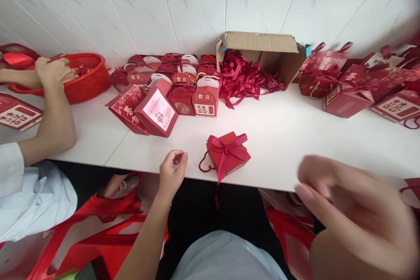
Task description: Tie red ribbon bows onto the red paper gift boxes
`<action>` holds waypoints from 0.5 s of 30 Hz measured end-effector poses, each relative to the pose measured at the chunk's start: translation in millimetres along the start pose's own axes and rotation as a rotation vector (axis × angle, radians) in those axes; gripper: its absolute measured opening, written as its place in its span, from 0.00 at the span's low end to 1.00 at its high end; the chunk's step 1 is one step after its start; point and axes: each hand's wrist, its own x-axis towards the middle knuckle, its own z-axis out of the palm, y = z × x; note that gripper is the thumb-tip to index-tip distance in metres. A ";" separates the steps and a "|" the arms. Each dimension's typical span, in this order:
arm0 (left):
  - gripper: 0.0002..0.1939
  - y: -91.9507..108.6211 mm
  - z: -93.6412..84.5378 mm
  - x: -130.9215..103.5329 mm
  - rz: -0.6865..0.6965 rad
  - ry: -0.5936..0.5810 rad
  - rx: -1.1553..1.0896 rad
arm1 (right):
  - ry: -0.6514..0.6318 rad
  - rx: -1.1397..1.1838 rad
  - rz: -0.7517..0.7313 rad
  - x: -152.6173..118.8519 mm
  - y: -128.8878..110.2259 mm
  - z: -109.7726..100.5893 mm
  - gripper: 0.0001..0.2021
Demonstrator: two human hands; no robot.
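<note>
A red gift box with a crimson ribbon bow on top sits at the table's front edge. A dark red cord loops out at its left, and one ribbon tail hangs toward the edge. Just left of it is my left hand, not touching it, fingers curled in toward the thumb with nothing visible in them. Large and close to the camera at the right, my right hand is smeared by motion. Its fingers are bent near the thumb, and I cannot make out whether anything lies between them.
Behind stand rows of red gift boxes and a cardboard box spilling crimson ribbons. More ribboned boxes crowd the right. At the left, another person's hand reaches into a red basin. Red stools are below.
</note>
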 end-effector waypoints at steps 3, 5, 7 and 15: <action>0.13 24.7 2.1 1.1 -0.003 -0.036 -0.097 | -0.069 -0.031 0.156 38.8 36.7 23.1 0.13; 0.14 42.4 5.9 4.9 0.005 -0.093 -0.179 | -0.079 -0.001 0.251 56.8 65.9 40.7 0.19; 0.16 57.9 11.4 10.3 0.005 -0.133 -0.273 | -0.144 0.016 0.325 67.1 89.4 55.9 0.22; 0.14 82.2 35.1 23.8 -0.143 -0.061 -0.377 | -0.174 0.262 0.371 67.9 106.3 76.3 0.18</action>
